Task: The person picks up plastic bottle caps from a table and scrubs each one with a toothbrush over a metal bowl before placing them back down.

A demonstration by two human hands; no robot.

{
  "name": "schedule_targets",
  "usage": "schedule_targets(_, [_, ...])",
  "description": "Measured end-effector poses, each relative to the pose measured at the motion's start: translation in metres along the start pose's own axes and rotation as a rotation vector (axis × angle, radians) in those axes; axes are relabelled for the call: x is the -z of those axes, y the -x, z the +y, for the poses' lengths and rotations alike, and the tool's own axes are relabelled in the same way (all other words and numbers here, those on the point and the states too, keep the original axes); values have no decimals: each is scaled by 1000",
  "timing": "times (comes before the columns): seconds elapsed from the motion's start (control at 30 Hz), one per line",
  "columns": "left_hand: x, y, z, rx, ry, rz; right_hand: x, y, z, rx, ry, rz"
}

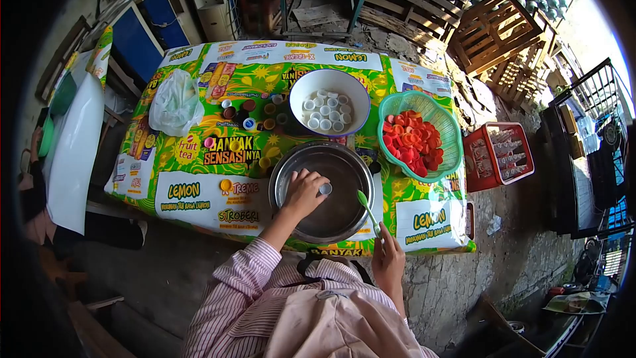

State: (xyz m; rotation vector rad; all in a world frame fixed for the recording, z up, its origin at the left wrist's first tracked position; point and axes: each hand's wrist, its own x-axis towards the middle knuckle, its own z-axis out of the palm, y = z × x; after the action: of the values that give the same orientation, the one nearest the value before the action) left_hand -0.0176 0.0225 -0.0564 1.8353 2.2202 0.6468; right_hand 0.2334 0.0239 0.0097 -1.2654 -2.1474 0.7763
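Over the metal basin (278,215), my left hand (304,191) has its fingers closed on a small whitish bottle cap (325,189). My right hand (388,255) grips a green toothbrush (369,211) by its handle, with the brush head at the basin's right side. Behind the basin stands a white enamel bowl (334,79) with several white caps (326,111) in it. A green plastic basket (392,103) to the right holds many red caps (412,139). Loose caps of mixed colours, among them a yellow cap (225,185) and a blue-and-white cap (249,124), lie left of the bowls.
A printed green plastic cloth (179,189) covers the table. A white plastic bag (175,103) lies at its back left. Beyond the right edge stands a red crate (498,152) with packed items. Wooden pallets (424,0) lean behind. Someone's leg (93,235) shows at far left.
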Motion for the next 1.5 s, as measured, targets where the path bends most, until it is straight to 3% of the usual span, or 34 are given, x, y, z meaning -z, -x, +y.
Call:
schedule_targets(0.43, [2, 1, 2, 48, -13, -34, 1, 2, 1, -32, -18, -26])
schedule_targets(0.53, [-1, 3, 3, 80, 238, 68, -1, 2, 3, 20, -4, 1])
schedule_targets(0.63, [-10, 3, 2, 260, 764, 37, -2, -1, 2, 19, -10, -65])
schedule_targets(0.67, [-12, 3, -3, 262, 762, 42, -4, -2, 1, -7, -25, -69])
schedule_targets(0.73, [0, 3, -3, 540, 1199, -241, -8, -7, 0, 13, -20, -78])
schedule_targets(0.77, [2, 5, -4, 540, 1203, -245, -8, -9, -1, 26, -11, -84])
schedule_targets(0.83, [5, 9, -7, 584, 1715, -310, -9, -16, -7, 5, 63, -130])
schedule_targets(1.03, [1, 22, -4, 600, 1906, -219, -22, -24, -32, 97, 26, -203])
schedule_targets(1.1, [3, 24, -1, 491, 2003, -227, -31, -24, -25, 164, 7, -216])
schedule_targets(1.23, [12, 25, 9, 573, 1987, -176, -32, -30, -17, 105, -50, -166])
schedule_targets(1.33, [12, 25, 8, 529, 1999, -160, -30, -25, -22, 230, -60, -226])
schedule_targets(1.5, [21, 23, 17, 629, 1990, -131, -30, -29, -22, 55, -66, -187])
